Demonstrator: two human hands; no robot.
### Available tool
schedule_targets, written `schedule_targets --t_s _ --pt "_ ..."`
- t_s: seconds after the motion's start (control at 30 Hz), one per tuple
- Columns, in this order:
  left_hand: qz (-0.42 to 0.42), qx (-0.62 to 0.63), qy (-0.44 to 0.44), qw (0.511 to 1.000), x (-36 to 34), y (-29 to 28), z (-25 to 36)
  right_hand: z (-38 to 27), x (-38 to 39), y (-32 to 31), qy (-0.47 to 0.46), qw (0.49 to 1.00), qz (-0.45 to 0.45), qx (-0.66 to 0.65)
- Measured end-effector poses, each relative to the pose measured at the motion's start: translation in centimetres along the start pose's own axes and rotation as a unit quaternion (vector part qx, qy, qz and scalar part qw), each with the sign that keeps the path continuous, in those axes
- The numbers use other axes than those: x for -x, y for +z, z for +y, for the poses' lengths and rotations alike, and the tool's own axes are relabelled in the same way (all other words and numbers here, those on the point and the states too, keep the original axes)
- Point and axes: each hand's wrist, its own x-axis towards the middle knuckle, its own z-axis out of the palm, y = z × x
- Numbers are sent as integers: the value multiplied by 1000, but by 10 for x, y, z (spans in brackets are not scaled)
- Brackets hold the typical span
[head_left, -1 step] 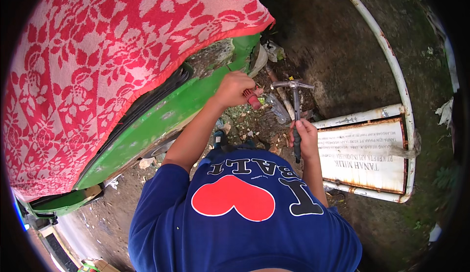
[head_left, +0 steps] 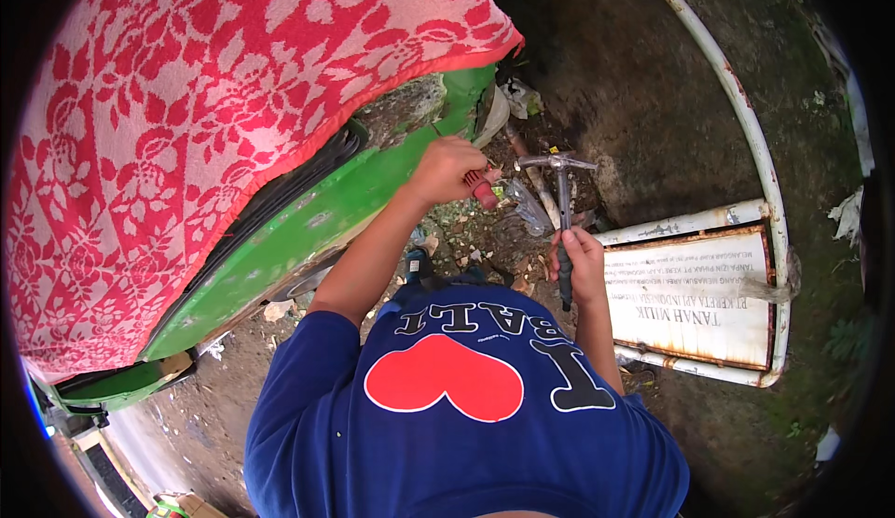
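My left hand is closed around the red ribbed handle of a screwdriver. Its thin dark shaft pokes out beyond the fingers toward the green painted body panel of a vehicle; whether the tip touches the panel I cannot tell. On the right, my right hand grips a hammer by its black handle. The hammer stands with its metal head away from me, apart from the screwdriver and the panel. The panel's paint is scuffed with pale patches.
A red and pink floral blanket covers the vehicle's top. To the right lies a rusty white metal frame with a white sign board. Stones, dry leaves and a clear plastic scrap litter the soil between.
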Motion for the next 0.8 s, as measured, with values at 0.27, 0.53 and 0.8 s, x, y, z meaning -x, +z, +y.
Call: schedule_targets --t_s 0.27,0.53,0.8 --pt "53 31 17 998 2 12 -12 -2 -7 2 -3 1000 3 14" --pt "62 69 17 996 6 12 -15 -3 -9 -1 1 1000 3 12" --pt "64 61 13 996 4 12 -18 -6 -11 1 -5 999 -5 33"
